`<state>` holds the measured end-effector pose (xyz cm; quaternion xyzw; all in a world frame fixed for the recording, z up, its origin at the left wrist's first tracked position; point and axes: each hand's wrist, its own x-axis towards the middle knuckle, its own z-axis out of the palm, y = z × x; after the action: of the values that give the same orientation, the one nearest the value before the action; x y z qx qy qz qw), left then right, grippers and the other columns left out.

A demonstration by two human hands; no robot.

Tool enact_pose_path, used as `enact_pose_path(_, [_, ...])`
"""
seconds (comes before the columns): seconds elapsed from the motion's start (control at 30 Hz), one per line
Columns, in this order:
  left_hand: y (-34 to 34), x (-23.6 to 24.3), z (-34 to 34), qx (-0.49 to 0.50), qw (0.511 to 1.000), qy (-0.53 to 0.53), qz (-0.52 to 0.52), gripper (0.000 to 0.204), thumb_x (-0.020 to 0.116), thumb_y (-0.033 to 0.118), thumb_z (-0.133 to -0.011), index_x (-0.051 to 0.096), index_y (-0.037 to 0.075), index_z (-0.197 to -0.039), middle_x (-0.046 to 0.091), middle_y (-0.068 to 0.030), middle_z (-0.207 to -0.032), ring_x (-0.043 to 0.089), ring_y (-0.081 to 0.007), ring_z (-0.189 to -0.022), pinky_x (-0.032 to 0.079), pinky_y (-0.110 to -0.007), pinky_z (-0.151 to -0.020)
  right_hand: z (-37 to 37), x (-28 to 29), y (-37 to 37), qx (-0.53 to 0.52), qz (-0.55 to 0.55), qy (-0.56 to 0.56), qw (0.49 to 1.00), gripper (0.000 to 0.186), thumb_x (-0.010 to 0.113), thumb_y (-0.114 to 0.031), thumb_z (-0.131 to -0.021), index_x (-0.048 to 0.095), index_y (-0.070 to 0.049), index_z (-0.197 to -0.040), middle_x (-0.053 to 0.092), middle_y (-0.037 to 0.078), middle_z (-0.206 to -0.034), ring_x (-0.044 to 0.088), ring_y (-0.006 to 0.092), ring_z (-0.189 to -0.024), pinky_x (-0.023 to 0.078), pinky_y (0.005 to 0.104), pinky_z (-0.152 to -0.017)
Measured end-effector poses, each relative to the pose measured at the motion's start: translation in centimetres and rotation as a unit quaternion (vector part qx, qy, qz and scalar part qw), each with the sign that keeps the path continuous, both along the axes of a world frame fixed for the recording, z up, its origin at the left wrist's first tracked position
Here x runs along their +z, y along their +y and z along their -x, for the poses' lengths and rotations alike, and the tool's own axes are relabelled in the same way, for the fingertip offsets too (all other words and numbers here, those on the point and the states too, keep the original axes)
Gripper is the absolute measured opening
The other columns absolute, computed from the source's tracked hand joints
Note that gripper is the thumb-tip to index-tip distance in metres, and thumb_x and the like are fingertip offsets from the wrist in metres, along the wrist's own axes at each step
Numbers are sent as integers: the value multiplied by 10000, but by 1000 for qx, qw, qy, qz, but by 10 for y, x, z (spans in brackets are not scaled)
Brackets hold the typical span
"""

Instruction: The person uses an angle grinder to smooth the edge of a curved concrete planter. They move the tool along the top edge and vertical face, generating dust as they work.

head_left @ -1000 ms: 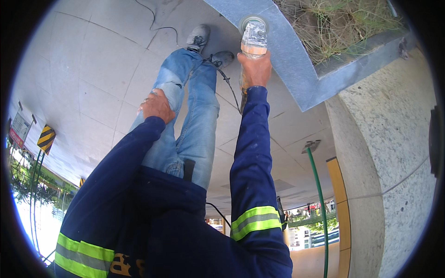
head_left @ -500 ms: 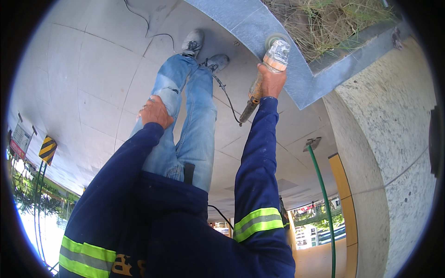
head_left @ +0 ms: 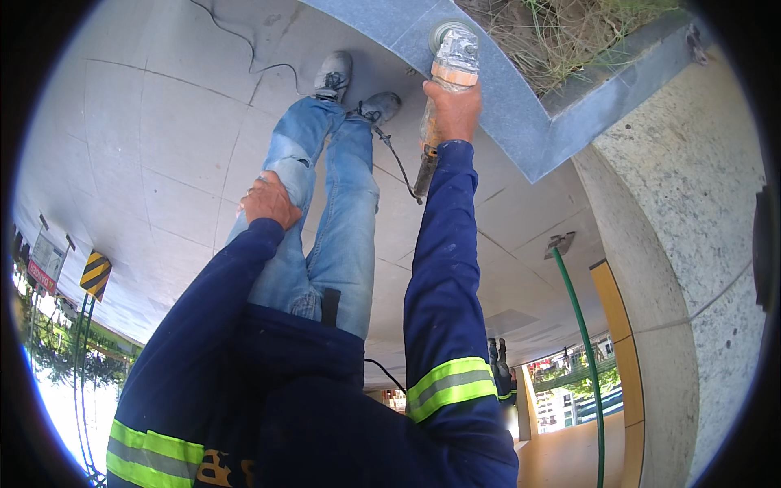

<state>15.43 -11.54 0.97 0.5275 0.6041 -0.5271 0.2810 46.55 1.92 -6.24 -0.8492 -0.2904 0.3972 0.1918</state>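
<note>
My right hand [head_left: 457, 111] is wrapped round the body of an angle grinder [head_left: 454, 67], worn and dusty with an orange band. The grinder's round disc [head_left: 447, 36] lies against the top of a grey stone-slab ledge [head_left: 521, 130]. From the tool's rear end a dark cord [head_left: 400, 165] runs toward my shoes. My left hand [head_left: 271, 200] rests on my bent left knee, on the torn blue jeans [head_left: 294, 152]; it holds no tool, and some fingertips are hidden round the leg.
Dry grass [head_left: 569, 37] fills the bed behind the ledge. Pale paving [head_left: 179, 138] spreads under my feet, with a loose cable [head_left: 252, 65] on it. A green pole [head_left: 579, 325] and a speckled curved wall [head_left: 675, 187] stand at the right. A striped sign [head_left: 95, 275] is at the far left.
My right hand and the grinder have moved left and slightly farther away along the ledge. The left hand stays on the knee.
</note>
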Motion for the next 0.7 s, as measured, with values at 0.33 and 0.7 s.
enact_pose_path(0.33, [2, 3, 0, 5, 1000, -3, 10, 1053, 873, 549, -740, 417, -55, -1472, 665, -212, -1265, 729, -410, -1119, 602, -665, -882, -13, 2, -30, -11, -16, 20, 1000, 600, 885, -218, -712, 663, 29, -1212, 762, 169, -1110, 740, 296, -976, 571, 410, -891])
enact_pose_path(0.7, [-1, -1, 4, -11, 1000, -20, 10, 988, 795, 511, -806, 412, -53, -1521, 675, -213, -1234, 745, -407, -1047, 598, -710, -796, -1, -1, 12, -8, -2, -7, 1000, 615, 890, -225, -698, 660, 38, -1204, 764, 186, -1105, 748, 314, -989, 573, 429, -888])
